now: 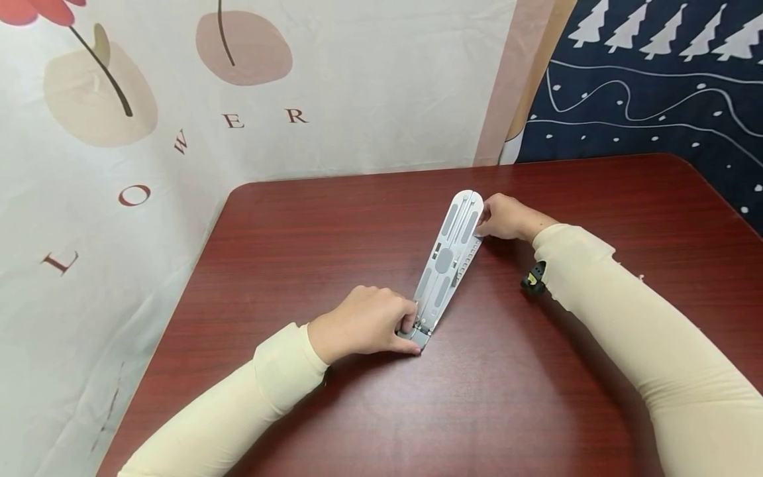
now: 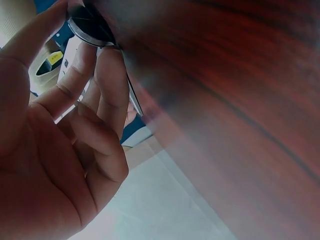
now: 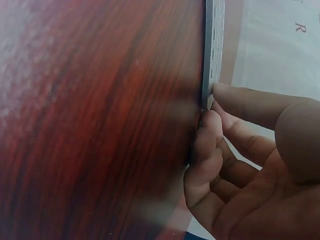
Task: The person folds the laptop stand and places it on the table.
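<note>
A silver folding laptop stand [image 1: 442, 271] with grey rubber pads lies slanted on the table, its upper plate raised at the far end over a slotted lower bar. My left hand [image 1: 369, 321] pinches the near, hinged end between thumb and fingers. In the left wrist view, the stand's dark rounded end [image 2: 92, 27] sits at the fingertips. My right hand [image 1: 509, 217] is at the far end on the right side. The right wrist view shows its thumb and fingers pinching the end of the slotted bar [image 3: 213, 55], close to the tabletop.
The dark red wood table [image 1: 298, 232] has rounded back corners. Behind it hangs a pale cloth [image 1: 387, 79] with printed letters and flowers, and a navy cloth [image 1: 632, 99] with white trees at right. A small black device [image 1: 533, 279] is under the right sleeve's cuff.
</note>
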### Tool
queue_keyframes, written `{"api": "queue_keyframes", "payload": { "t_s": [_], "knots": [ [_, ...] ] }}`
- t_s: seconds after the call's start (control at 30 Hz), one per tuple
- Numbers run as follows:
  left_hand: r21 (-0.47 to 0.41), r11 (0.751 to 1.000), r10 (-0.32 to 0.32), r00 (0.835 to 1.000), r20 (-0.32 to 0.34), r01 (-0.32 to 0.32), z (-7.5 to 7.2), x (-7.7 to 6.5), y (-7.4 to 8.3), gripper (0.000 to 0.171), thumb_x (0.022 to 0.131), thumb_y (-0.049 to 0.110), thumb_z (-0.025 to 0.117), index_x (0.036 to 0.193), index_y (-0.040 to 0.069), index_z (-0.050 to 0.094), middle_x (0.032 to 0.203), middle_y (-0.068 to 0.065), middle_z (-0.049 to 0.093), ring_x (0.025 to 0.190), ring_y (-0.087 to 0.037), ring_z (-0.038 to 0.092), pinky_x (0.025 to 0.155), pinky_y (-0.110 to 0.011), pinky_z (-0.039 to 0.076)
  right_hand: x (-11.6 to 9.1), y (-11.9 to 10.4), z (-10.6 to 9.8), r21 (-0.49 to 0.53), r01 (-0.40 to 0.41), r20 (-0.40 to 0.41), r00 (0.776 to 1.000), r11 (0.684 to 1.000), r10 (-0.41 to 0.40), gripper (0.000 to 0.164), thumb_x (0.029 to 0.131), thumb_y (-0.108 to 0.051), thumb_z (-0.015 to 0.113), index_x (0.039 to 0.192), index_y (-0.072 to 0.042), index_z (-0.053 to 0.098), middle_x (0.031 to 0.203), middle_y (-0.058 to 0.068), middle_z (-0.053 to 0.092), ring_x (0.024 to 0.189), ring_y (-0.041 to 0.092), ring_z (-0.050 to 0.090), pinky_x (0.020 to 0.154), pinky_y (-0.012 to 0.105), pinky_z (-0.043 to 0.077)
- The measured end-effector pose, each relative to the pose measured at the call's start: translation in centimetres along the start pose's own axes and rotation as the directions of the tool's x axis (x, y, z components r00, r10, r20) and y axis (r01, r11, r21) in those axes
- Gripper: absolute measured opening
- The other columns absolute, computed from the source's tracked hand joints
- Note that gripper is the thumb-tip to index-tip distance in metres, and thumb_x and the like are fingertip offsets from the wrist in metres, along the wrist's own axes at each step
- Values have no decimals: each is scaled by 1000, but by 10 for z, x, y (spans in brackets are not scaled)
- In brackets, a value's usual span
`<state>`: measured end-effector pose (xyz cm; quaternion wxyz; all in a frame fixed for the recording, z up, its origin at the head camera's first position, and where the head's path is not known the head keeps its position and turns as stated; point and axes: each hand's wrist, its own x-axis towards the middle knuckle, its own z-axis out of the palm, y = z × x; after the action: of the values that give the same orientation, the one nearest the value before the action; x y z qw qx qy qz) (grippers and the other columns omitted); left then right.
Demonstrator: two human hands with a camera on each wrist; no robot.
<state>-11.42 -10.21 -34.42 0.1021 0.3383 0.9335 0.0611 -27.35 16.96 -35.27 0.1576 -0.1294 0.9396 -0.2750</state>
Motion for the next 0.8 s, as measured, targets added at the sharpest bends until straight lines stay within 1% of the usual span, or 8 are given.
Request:
{"api": "queue_keyframes", "payload": {
  "t_s": [0.2, 0.47, 0.63, 0.8],
  "knots": [
    [-10, 1000, -10, 1000, 7, 10, -2, -1, -3, 37, 72, 58, 81, 71, 28, 60, 65, 17, 55, 58, -6, 51, 53, -31, 40, -2, -1, 0, -20, 3, -6, 1000, 1000, -3, 13, 86, -8, 73, 90, 3, 68, 79, 10, 64, 76, 22, 55, 67, 29, 42],
    [-29, 999, -30, 999, 16, 31, -3, -3, -8, 36, 72, 57, 83, 72, 28, 60, 66, 19, 56, 59, -4, 52, 55, -30, 41, -6, -1, 0, -28, 16, 19, 1000, 999, -15, 12, 88, -8, 73, 94, 1, 68, 83, 11, 65, 78, 21, 55, 69, 30, 43],
    [-49, 998, -45, 998, 32, 47, -4, -5, -10, 35, 72, 55, 83, 73, 28, 61, 65, 17, 55, 61, -5, 52, 57, -31, 41, -10, 0, 1, -38, 37, 10, 999, 999, -37, 10, 87, -7, 72, 92, 0, 68, 81, 10, 65, 76, 20, 56, 68, 29, 43],
    [-45, 997, -54, 998, 41, 56, -5, -7, -13, 34, 72, 54, 83, 74, 29, 61, 65, 17, 54, 61, -4, 52, 58, -30, 41, -15, 0, 2, -48, 57, 6, 998, 997, -57, 8, 86, -5, 71, 90, 0, 68, 81, 10, 65, 76, 20, 55, 68, 29, 43]
  ]
}}
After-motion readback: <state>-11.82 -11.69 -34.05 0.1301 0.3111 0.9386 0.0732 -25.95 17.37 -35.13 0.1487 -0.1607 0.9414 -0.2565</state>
